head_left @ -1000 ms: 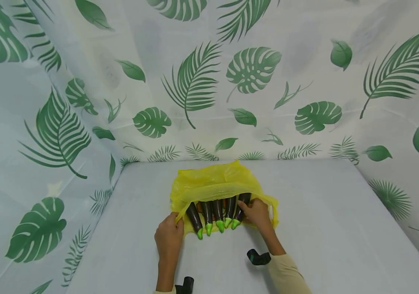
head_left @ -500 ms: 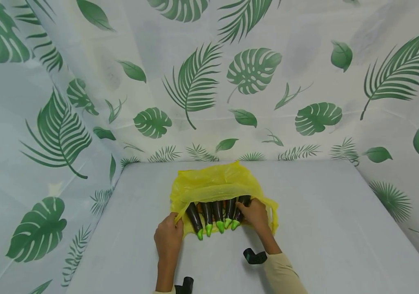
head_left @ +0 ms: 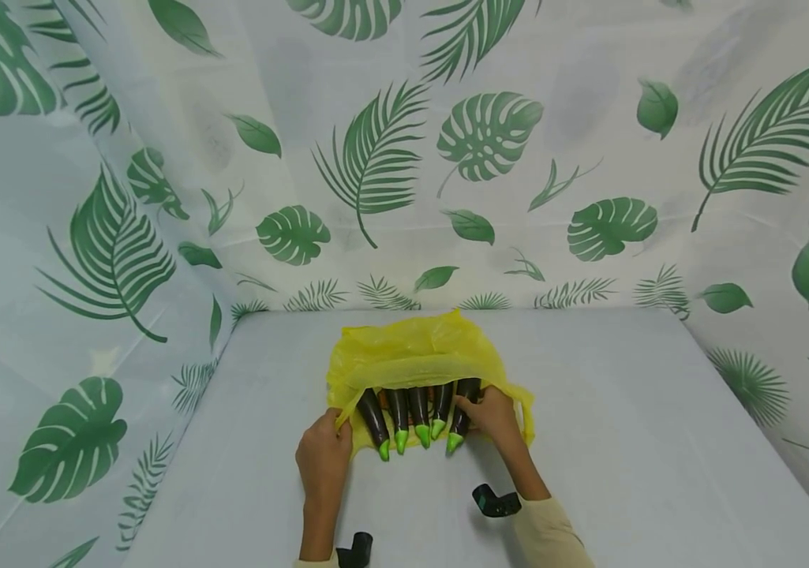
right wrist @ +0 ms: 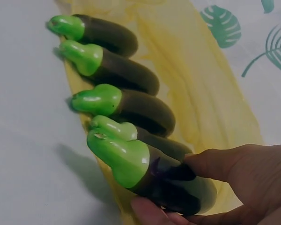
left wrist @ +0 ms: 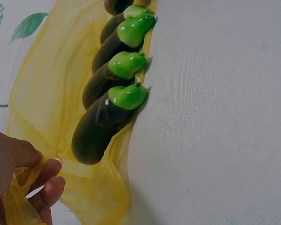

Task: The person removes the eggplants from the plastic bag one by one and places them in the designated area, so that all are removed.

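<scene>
Yellow bag (head_left: pixel 414 339) is pinched by left hand (head_left: pixel 324 456); one eggplant (right wrist: pixel 152 173) is gripped by right hand (head_left: pixel 498 414); four others (right wrist: pixel 147 113) are left ungripped inside.

Your bag (head_left: pixel 411 343) is see-through yellow, and the eggplants (left wrist: pixel 91 136) look glossy near-black, perhaps deep purple in these dim wrist views, with bright green caps (left wrist: pixel 125 97). You wear cream sleeves (head_left: pixel 549 528) and black wrist cameras (head_left: pixel 495 503). Before you, the tabletop (head_left: pixel 624 410) is pale grey-white, and the white walls (head_left: pixel 390 264) carry green palm fronds (head_left: pixel 372 158) and split leaves (head_left: pixel 606 229).
</scene>
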Demonstrator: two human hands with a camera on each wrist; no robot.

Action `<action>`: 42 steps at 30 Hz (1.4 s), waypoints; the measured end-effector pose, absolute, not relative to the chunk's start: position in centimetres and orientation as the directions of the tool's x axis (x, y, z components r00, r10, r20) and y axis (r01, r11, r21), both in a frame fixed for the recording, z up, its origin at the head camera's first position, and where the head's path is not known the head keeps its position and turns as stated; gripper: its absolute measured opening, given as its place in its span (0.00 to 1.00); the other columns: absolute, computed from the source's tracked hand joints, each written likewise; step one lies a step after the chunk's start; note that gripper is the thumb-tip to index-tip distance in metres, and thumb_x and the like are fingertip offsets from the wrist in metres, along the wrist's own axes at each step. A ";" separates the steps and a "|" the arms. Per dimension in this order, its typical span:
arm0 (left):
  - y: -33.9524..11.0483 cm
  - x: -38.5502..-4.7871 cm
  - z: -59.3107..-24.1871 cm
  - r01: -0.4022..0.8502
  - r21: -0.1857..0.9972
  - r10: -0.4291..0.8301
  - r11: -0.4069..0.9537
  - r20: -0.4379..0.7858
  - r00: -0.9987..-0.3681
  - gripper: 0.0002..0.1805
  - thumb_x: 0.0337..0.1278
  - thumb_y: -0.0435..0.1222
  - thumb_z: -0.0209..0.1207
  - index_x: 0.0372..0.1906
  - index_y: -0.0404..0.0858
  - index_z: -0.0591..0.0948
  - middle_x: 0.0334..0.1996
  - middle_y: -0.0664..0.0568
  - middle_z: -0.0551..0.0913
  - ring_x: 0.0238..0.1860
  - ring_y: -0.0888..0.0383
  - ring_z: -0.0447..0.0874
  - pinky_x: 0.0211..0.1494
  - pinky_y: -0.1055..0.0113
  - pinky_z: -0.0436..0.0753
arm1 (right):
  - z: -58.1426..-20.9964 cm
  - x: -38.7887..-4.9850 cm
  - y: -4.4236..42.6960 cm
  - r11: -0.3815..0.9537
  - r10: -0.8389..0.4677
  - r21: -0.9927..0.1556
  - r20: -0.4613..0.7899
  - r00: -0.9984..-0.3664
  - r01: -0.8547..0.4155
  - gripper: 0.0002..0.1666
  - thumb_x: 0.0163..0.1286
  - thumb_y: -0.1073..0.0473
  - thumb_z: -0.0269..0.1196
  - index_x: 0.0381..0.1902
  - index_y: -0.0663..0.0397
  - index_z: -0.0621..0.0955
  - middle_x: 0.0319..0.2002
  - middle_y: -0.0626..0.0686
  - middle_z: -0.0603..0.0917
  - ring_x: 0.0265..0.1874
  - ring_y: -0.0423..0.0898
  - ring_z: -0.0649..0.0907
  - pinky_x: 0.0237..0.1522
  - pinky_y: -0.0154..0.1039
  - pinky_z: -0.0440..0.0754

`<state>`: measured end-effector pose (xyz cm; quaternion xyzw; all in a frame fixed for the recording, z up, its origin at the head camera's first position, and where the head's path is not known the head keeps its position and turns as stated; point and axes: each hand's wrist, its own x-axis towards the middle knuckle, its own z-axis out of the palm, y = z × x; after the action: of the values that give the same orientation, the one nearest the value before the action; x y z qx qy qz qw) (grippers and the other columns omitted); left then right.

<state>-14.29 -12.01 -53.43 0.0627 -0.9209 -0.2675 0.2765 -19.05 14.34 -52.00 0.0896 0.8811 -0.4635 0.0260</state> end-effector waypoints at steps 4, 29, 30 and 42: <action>-11.9 -14.2 -53.6 0.038 0.530 -0.260 0.847 0.474 -0.841 0.04 0.51 0.30 0.64 0.33 0.36 0.85 0.23 0.49 0.85 0.21 0.56 0.78 0.24 0.62 0.74 | -51.8 -18.1 14.2 0.549 0.120 -0.807 -0.184 -0.976 0.219 0.21 0.63 0.54 0.66 0.34 0.67 0.72 0.25 0.58 0.75 0.18 0.51 0.83 0.20 0.42 0.81; -11.9 -13.9 -54.0 0.027 0.540 -0.261 0.841 0.450 -0.854 0.05 0.51 0.30 0.63 0.34 0.35 0.85 0.22 0.49 0.85 0.20 0.58 0.76 0.23 0.64 0.72 | -48.0 -13.9 13.9 0.631 -0.047 -0.737 -0.347 -0.937 0.242 0.29 0.60 0.56 0.70 0.51 0.71 0.74 0.34 0.59 0.78 0.24 0.48 0.83 0.21 0.41 0.83; -12.0 -13.9 -53.9 0.028 0.540 -0.261 0.841 0.452 -0.853 0.05 0.51 0.30 0.63 0.34 0.34 0.85 0.22 0.49 0.84 0.20 0.58 0.76 0.23 0.64 0.72 | -47.8 -13.8 13.9 0.626 -0.063 -0.742 -0.354 -0.933 0.239 0.29 0.60 0.56 0.70 0.51 0.71 0.74 0.35 0.59 0.78 0.25 0.49 0.83 0.22 0.41 0.83; -11.8 -14.3 -53.8 0.041 0.549 -0.263 0.835 0.464 -0.846 0.04 0.52 0.30 0.63 0.34 0.34 0.85 0.21 0.49 0.84 0.19 0.59 0.73 0.23 0.65 0.71 | -45.1 -12.8 15.1 0.491 -0.219 -0.847 -0.345 -0.913 0.202 0.34 0.60 0.55 0.70 0.57 0.70 0.72 0.38 0.59 0.75 0.27 0.47 0.83 0.25 0.46 0.85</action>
<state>-14.30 -11.84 -53.77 0.0602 -0.9188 -0.2809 0.2707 -12.82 15.13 -45.12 -0.0049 0.8378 -0.5045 0.2088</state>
